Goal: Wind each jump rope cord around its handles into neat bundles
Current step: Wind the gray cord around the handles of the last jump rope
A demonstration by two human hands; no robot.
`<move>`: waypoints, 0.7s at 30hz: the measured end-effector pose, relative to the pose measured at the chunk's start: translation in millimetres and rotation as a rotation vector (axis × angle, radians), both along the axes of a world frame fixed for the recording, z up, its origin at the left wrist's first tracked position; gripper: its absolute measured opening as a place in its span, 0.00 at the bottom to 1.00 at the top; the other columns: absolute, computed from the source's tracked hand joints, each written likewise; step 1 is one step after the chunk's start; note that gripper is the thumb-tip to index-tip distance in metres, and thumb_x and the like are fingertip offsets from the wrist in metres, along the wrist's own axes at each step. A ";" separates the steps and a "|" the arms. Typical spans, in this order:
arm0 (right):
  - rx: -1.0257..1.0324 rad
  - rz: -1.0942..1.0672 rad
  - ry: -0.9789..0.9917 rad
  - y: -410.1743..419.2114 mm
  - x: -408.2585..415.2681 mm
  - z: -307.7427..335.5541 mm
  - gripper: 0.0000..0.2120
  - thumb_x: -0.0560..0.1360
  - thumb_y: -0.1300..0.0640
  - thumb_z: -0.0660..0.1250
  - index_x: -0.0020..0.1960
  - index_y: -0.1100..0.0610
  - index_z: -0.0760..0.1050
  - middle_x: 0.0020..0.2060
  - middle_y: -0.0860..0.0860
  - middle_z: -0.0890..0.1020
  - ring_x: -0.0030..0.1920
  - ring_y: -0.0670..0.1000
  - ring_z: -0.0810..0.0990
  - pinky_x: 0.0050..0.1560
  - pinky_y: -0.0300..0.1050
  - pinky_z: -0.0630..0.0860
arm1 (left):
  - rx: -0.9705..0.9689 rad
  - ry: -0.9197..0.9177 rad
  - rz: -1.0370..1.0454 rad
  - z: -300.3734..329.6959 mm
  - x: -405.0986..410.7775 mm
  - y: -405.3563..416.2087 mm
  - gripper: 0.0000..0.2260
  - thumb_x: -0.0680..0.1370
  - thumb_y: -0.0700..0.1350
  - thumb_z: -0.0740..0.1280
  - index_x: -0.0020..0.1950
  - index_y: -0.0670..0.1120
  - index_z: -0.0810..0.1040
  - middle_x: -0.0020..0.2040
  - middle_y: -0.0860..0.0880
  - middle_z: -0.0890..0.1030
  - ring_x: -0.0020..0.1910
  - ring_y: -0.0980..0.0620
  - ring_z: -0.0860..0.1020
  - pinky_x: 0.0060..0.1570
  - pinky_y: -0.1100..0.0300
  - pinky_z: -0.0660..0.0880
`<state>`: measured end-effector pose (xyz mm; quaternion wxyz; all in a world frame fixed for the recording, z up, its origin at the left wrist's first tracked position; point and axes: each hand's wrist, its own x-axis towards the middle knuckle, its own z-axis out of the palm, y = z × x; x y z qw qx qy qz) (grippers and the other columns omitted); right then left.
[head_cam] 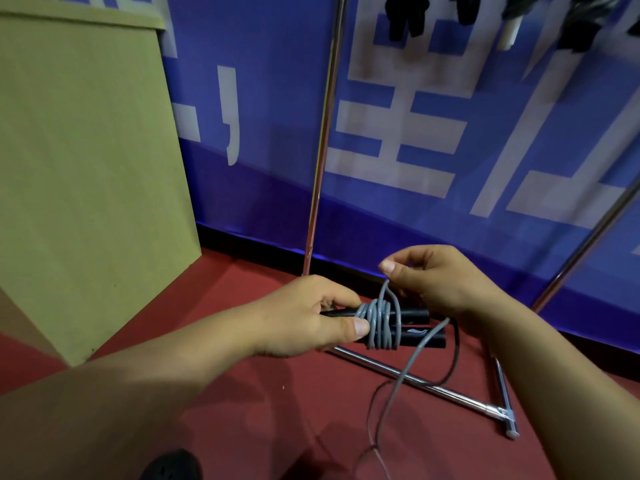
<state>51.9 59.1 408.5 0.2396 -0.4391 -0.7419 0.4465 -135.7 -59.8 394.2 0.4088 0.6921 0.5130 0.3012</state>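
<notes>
While the loose tail of the grey cord (pixel 398 386) trails down toward the red floor (pixel 242 427) nearest me, I log it first: slack, curving, partly lying on the floor, with a thinner dark cord (pixel 453 355) looping beside it. Judgement: that slack should be fed steadily so it neither kinks nor snags on the chrome rack base (pixel 433 384) under it.

Next item, left hand (pixel 304 323): fingers curled round the near ends of the two black handles (pixel 415 329), thumb pressed against the edge of the coils. I judge the thumb should pin the last turn so the wraps cannot slide or loosen.

Next item, the wound bundle (pixel 379 325): several grey turns stacked side by side round both handles, held in the air between the hands, roughly level. The turns cross a little at the top; I would lay each new turn flat against the previous one, working toward the free handle ends.

Next item, right hand (pixel 446 282): fingers and thumb pinching the cord just above the bundle, lifting it up and over. I judge that even tension here matters most, taut enough to seat, not so tight that the handles twist apart.

Farthest items: a tan board (pixel 86 168) to the left, an upright chrome pole (pixel 320 150), and a blue banner (pixel 450 133) with white lettering behind.
</notes>
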 end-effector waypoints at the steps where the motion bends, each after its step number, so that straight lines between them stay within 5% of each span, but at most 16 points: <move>1: -0.041 -0.042 0.031 0.8 0.4 0.8 0.09 0.74 0.51 0.73 0.46 0.56 0.83 0.28 0.50 0.77 0.26 0.45 0.71 0.29 0.41 0.69 | 0.031 0.088 0.007 -0.3 -1.5 -0.2 0.17 0.76 0.52 0.66 0.46 0.37 0.78 0.32 0.48 0.72 0.31 0.54 0.68 0.33 0.58 0.66; 5: -0.205 -0.113 0.126 2.3 3.0 6.2 0.05 0.75 0.56 0.73 0.47 0.57 0.81 0.28 0.50 0.75 0.23 0.44 0.68 0.22 0.37 0.63 | 0.098 0.558 -0.025 0.0 -1.7 -2.0 0.12 0.77 0.55 0.67 0.49 0.47 0.79 0.35 0.50 0.78 0.34 0.54 0.74 0.36 0.57 0.69; 10: 0.081 -0.028 0.057 0.7 2.2 5.5 0.02 0.74 0.57 0.74 0.43 0.55 0.83 0.30 0.50 0.80 0.27 0.41 0.74 0.31 0.30 0.71 | 0.107 0.626 -0.050 3.5 6.2 -3.2 0.09 0.78 0.54 0.67 0.49 0.49 0.79 0.31 0.53 0.74 0.32 0.57 0.72 0.31 0.62 0.65; 16: 0.122 0.012 0.152 6.0 -2.2 -5.4 0.02 0.74 0.56 0.73 0.42 0.54 0.83 0.34 0.51 0.83 0.35 0.43 0.78 0.40 0.36 0.75 | 0.065 0.249 -0.080 5.1 10.6 -3.1 0.15 0.77 0.53 0.65 0.47 0.41 0.78 0.35 0.42 0.74 0.33 0.54 0.69 0.36 0.51 0.68; 21: -0.033 0.031 0.257 4.9 -10.8 -11.3 0.07 0.71 0.53 0.73 0.41 0.58 0.81 0.33 0.54 0.81 0.33 0.47 0.77 0.36 0.40 0.75 | -0.034 -0.182 -0.041 9.3 13.4 0.3 0.15 0.78 0.51 0.62 0.47 0.38 0.76 0.30 0.47 0.71 0.27 0.55 0.68 0.25 0.64 0.64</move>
